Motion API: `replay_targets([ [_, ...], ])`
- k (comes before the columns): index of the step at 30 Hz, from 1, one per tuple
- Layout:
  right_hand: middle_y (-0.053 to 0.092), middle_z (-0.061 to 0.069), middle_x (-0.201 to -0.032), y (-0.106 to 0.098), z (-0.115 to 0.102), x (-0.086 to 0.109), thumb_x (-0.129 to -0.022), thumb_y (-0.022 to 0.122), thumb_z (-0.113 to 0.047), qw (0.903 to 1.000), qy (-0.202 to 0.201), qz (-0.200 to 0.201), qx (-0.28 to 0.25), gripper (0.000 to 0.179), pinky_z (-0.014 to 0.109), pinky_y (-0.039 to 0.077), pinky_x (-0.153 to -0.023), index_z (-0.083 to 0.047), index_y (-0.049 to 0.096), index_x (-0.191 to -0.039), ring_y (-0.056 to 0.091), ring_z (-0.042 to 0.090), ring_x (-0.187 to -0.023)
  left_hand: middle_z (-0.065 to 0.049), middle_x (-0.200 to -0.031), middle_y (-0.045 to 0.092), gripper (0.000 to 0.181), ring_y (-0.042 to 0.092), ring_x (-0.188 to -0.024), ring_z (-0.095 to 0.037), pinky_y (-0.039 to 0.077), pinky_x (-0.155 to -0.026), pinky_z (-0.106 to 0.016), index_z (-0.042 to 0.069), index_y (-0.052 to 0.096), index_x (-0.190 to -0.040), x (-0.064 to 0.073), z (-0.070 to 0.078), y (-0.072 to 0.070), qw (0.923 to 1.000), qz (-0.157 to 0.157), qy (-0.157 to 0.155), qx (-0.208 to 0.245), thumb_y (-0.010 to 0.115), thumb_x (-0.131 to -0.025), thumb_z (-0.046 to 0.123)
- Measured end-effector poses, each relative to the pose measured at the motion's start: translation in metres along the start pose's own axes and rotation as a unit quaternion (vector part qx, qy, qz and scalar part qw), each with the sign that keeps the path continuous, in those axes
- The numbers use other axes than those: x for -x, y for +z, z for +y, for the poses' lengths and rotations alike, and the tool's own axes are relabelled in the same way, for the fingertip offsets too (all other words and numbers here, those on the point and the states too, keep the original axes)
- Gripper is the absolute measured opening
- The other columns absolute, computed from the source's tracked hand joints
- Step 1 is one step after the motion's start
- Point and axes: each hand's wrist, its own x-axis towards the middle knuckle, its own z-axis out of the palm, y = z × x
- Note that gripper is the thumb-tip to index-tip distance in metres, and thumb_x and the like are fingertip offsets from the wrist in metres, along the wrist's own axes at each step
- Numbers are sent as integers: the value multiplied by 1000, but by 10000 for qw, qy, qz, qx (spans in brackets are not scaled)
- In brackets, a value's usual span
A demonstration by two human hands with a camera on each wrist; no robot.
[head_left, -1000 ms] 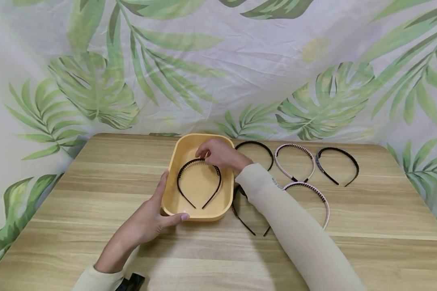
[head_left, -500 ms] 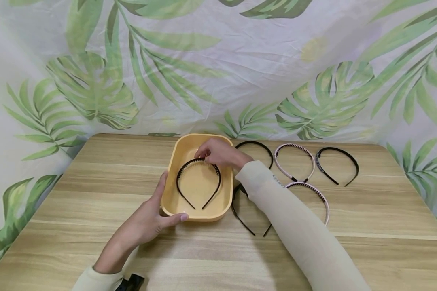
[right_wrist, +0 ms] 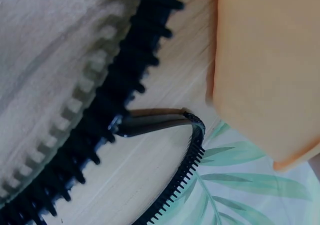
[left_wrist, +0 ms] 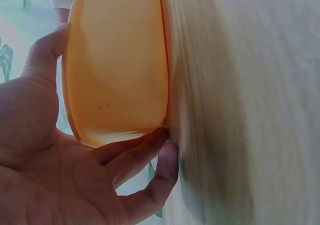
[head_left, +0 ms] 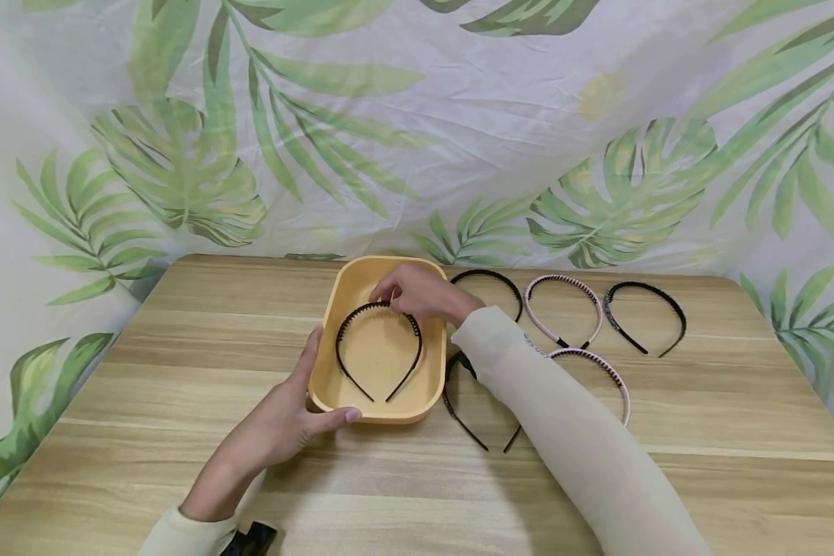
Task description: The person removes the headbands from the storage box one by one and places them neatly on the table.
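Note:
In the head view a yellow plastic box [head_left: 398, 419] stands on the table. My left hand [head_left: 285, 421] holds its near left corner, thumb over the front rim and fingers along the left side. The left wrist view shows that thumb on the rim and the fingertips low against the box wall [left_wrist: 117, 60], close to the tabletop. Inside the box lies a thin black toothed headband [head_left: 420, 344], its ends toward the person. Reaching in over the right rim, my right hand [head_left: 417, 291] pinches the top of this headband; the fingertips are partly hidden.
Right of the box lie a black headband [head_left: 486, 272], a pink one [head_left: 564, 279], a dark one with a grey side [head_left: 646, 287], another pink one [head_left: 615, 378] and a black one [head_left: 467, 428]. The right sleeve partly covers several. A leaf-print cloth [head_left: 417, 154] hangs behind.
Both hands stay at the same places on the box and headband. Only the right forearm shifts very slightly.

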Motion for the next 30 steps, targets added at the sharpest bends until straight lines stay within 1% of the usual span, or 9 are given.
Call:
replay_targets([
  [6, 76, 12, -121, -3, -3, 3, -94, 56, 7, 10000, 44, 30, -36, 42, 32, 54, -98, -9, 77, -126, 69, 24, -116, -31, -169, 22, 125, 49, -142, -46, 36, -117, -63, 27, -15, -168, 0, 0, 0, 10000, 33, 45, 41, 82, -90, 45],
  [9, 76, 11, -123, -6, -3, 4, -95, 57, 7, 9998, 18, 98, -143, 40, 33, 53, -100, -8, 77, -126, 69, 24, -116, -30, -170, 23, 126, 49, -142, -46, 36, -117, -63, 28, -15, -168, 0, 0, 0, 10000, 24, 36, 39, 82, -90, 45],
  [15, 76, 11, -126, -11, -2, 7, -98, 61, 6, 9983, -76, 289, -503, 34, 33, 54, -98, -5, 77, -125, 69, 25, -115, -28, -171, 21, 126, 45, -145, -47, 34, -118, -65, 29, -15, -168, 0, 0, 0, 10000, 15, 7, 28, 83, -90, 45],
  [18, 76, 11, -126, -13, -2, 9, -99, 61, 4, 9971, -53, 344, -680, 33, 33, 55, -96, -5, 76, -126, 69, 25, -114, -29, -171, 20, 126, 45, -146, -48, 34, -118, -65, 28, -16, -168, 0, 0, 1, 10000, 1, -22, 19, 82, -90, 46],
  [23, 75, 13, -128, -19, -3, 13, -99, 61, 3, 9948, -46, 366, -953, 33, 35, 54, -98, -3, 75, -128, 68, 27, -116, -31, -170, 19, 127, 44, -146, -49, 33, -118, -65, 28, -17, -168, -1, 0, 1, 10000, -26, -75, -10, 82, -90, 47],
  [30, 75, 11, -130, -29, -4, 21, -101, 60, 1, 9916, -63, 486, -1195, 32, 35, 55, -97, -5, 75, -128, 68, 25, -116, -31, -170, 20, 126, 49, -143, -45, 35, -118, -63, 30, -17, -167, 0, 0, 1, 10000, -41, -50, 70, 82, -91, 45],
])
